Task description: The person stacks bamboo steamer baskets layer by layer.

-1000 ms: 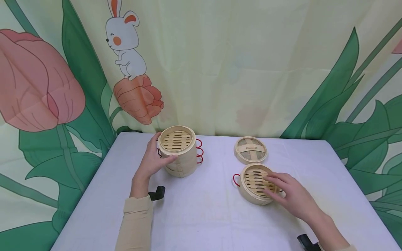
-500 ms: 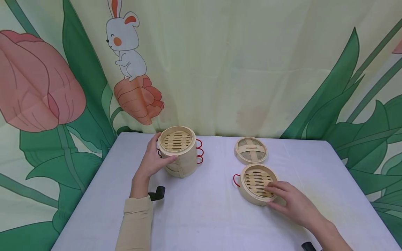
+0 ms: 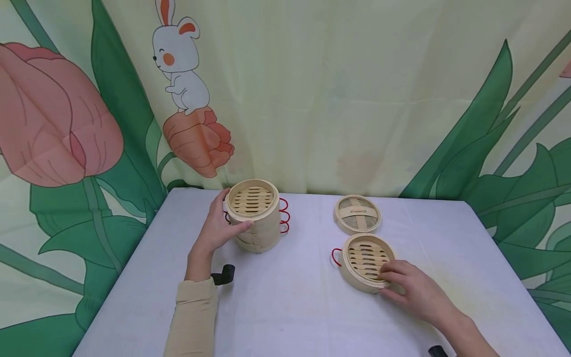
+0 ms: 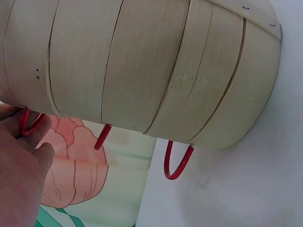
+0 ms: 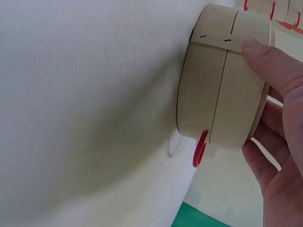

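A stack of bamboo steamer baskets (image 3: 263, 233) with red loop handles stands upright at the left of the table. My left hand (image 3: 217, 225) grips it near the top, thumb across the front and fingers round the far left side, partly hidden. Toward the right, a single bamboo steamer basket (image 3: 357, 272) with a slatted floor lies flat. My right hand (image 3: 417, 287) pinches its near right rim, the thumb (image 5: 270, 59) on the outer wall and the fingers over the edge. In the left wrist view the stack's side wall (image 4: 142, 61) fills the upper part.
Just behind the single basket sits a round woven bamboo lid (image 3: 357, 213) with a strap on top, close to its rim. A white cloth (image 3: 290, 307) covers the table, and a printed curtain (image 3: 312, 99) hangs behind the back edge.
My right hand has shifted down along the single basket's rim toward the near side, and its fingers have closed in on the edge. The left hand and the stack stay put.
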`<state>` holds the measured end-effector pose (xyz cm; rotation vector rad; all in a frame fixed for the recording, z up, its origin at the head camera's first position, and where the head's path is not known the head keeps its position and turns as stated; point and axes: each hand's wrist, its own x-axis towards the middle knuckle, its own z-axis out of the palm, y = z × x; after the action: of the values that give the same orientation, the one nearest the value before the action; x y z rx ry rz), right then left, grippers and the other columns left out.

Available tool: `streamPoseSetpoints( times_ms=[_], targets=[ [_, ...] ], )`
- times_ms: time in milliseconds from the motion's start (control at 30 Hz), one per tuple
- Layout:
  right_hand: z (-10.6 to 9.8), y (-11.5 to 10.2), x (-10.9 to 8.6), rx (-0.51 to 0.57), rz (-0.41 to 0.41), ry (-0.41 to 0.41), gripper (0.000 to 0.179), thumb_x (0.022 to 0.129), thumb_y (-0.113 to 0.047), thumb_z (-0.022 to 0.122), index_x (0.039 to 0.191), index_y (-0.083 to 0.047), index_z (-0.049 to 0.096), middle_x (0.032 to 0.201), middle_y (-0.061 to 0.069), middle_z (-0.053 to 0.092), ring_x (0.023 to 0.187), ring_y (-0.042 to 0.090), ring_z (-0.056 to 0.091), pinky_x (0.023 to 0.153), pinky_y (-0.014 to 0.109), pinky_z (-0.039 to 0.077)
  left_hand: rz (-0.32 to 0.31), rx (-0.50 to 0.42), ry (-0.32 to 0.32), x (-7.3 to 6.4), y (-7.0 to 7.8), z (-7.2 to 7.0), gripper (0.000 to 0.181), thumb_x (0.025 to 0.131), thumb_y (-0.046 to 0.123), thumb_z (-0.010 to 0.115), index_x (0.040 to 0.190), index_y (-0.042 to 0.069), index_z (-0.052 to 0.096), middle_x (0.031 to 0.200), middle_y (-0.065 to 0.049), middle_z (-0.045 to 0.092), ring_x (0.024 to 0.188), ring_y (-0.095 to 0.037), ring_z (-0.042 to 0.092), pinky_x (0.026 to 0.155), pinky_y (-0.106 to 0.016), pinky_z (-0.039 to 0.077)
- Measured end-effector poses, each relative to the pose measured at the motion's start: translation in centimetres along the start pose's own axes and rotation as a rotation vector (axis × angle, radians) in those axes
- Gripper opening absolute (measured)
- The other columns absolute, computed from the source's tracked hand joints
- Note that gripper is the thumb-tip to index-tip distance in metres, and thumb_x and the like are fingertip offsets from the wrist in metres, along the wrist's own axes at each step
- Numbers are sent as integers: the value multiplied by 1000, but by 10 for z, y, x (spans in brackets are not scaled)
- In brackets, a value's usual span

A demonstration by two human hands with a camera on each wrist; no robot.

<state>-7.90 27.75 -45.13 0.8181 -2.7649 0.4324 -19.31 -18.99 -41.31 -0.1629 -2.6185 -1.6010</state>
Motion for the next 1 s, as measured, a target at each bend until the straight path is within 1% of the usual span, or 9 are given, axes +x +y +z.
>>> streamPoseSetpoints(
  times_ms=[100,300,400,533,600,667,767,833,1000],
  targets=[
    [1,2,-1,4,-42,45,32,68,-19,94,95,-20,78,103,-9,65,98,17,61,83,38,54,-3,0,1,-1,0,0,119,73,35,91,160,9,15,160,-18,19,143,-36,25,109,-61,34],
    [5,6,-2,25,-84,103,33,66,-17,94,94,-21,77,100,-11,66,97,17,62,91,16,43,12,-4,2,-1,-1,-1,118,73,34,90,160,9,15,160,-19,19,144,-36,23,111,-62,31],
    [6,8,-2,34,-116,142,34,63,-16,94,92,-19,76,99,-9,67,95,18,63,93,12,39,13,-16,2,-1,-1,0,117,73,33,91,160,9,15,160,-18,20,145,-35,22,112,-62,29],
    [6,8,0,37,-150,184,36,61,-13,93,93,-16,77,100,-6,68,95,20,63,95,12,38,5,-22,-1,-1,-2,1,117,74,32,91,160,10,15,160,-18,19,146,-35,21,113,-62,27],
    [5,8,1,43,-156,194,31,67,-19,92,94,-15,78,101,-5,69,96,20,63,96,11,37,-1,-22,-1,-1,-2,1,117,73,32,91,160,10,15,160,-18,19,146,-35,21,113,-62,27],
    [5,7,2,55,-164,206,27,81,-34,85,96,-13,78,102,-4,69,96,21,63,97,11,37,-5,-23,-3,-1,-2,1,117,73,32,91,160,11,15,160,-17,19,146,-35,21,113,-62,26],
    [4,6,3,74,-173,229,45,96,-54,61,97,-12,78,102,-2,69,96,22,63,98,10,36,-2,-21,-3,0,-2,1,117,74,33,91,160,11,15,160,-17,19,146,-35,21,113,-63,26],
    [3,5,4,85,-174,243,55,99,-58,49,97,-11,78,102,-2,69,96,22,63,98,10,35,2,-22,-4,0,-3,1,117,73,32,91,160,10,15,160,-17,20,146,-35,21,113,-63,26],
    [0,2,6,101,-174,280,55,99,-58,47,97,-12,78,101,-4,69,95,21,63,99,10,34,8,-26,-3,0,-3,1,117,73,32,91,160,10,15,160,-17,20,146,-34,22,113,-62,27]
  ],
)
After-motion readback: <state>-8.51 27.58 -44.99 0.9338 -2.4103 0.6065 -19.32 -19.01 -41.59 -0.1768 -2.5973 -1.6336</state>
